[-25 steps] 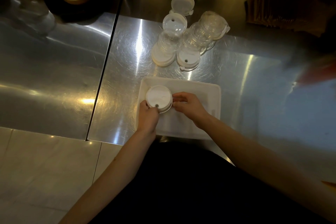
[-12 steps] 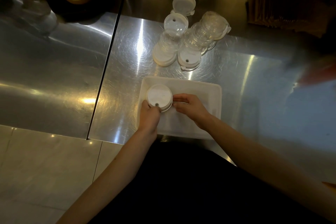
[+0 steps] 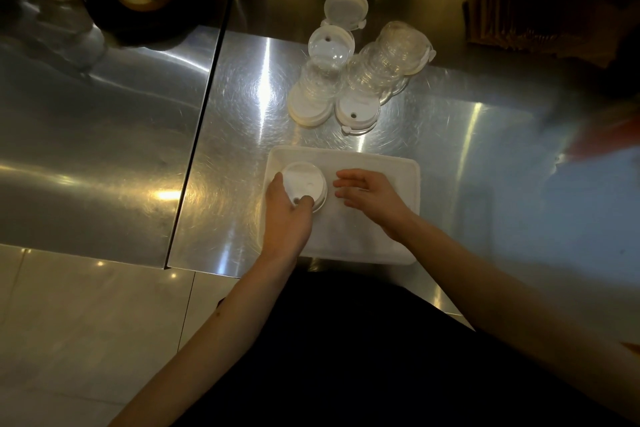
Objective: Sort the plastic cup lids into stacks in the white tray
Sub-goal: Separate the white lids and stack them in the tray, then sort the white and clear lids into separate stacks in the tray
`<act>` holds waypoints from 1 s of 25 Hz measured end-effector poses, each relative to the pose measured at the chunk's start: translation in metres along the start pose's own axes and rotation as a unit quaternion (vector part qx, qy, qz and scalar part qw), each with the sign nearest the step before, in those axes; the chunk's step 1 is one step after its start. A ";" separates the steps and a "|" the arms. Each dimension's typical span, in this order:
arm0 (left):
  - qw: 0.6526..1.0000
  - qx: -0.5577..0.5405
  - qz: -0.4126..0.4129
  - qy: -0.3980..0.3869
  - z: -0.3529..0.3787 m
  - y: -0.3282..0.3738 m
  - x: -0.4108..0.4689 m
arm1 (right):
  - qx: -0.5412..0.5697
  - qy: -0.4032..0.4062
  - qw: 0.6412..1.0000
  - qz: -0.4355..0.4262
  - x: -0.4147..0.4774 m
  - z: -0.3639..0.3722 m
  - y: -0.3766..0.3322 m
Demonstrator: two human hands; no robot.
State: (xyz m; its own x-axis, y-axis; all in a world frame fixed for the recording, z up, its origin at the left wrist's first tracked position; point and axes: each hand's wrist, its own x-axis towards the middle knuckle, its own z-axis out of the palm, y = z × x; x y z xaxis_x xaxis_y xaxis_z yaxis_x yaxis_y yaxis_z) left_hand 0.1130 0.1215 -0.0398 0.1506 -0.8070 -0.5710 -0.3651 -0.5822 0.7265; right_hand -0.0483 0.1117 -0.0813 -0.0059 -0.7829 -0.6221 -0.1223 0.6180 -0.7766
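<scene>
The right hand (image 3: 372,198) had let go of the short stack of round white plastic lids (image 3: 304,178) and hung just beside it, fingers relaxed. The left hand (image 3: 285,215) still gripped that stack, thumb on top, in the far left corner of the white rectangular plastic tray (image 3: 412,184) on the steel desk (image 3: 242,149).

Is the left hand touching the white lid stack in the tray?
Touching. The head view shows the left hand gripping the white lid stack: its thumb lies on the top lid and a finger presses against the stack's left side.
</scene>
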 end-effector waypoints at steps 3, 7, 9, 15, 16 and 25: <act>0.996 0.042 0.075 -0.006 -0.002 0.005 -0.001 | -0.035 0.014 0.999 -0.032 -0.005 -0.005 -0.007; 0.989 0.035 0.146 -0.002 -0.005 0.008 0.007 | -0.112 0.047 0.986 -0.111 -0.013 -0.013 -0.022; 0.986 0.034 0.162 0.005 -0.005 0.012 0.011 | -0.136 0.060 0.978 -0.147 -0.016 -0.017 -0.030; 0.972 0.058 0.228 0.001 -0.007 0.036 0.029 | -0.144 0.125 0.956 -0.224 -0.014 -0.026 -0.050; 0.970 0.060 0.235 -0.004 -0.007 0.041 0.034 | -0.148 0.132 0.953 -0.228 -0.011 -0.028 -0.053; 0.979 0.142 0.140 -0.035 -0.003 0.071 0.121 | -0.189 0.188 0.958 -0.106 0.047 -0.048 -0.067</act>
State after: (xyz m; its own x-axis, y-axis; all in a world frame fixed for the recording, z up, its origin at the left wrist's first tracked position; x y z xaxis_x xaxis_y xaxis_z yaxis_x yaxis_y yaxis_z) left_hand 0.1080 -0.0175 -0.0564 -0.0514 -0.9168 -0.3959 -0.6255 -0.2795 0.7284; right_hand -0.0882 0.0304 -0.0536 -0.2900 -0.9025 -0.3184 -0.5102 0.4273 -0.7464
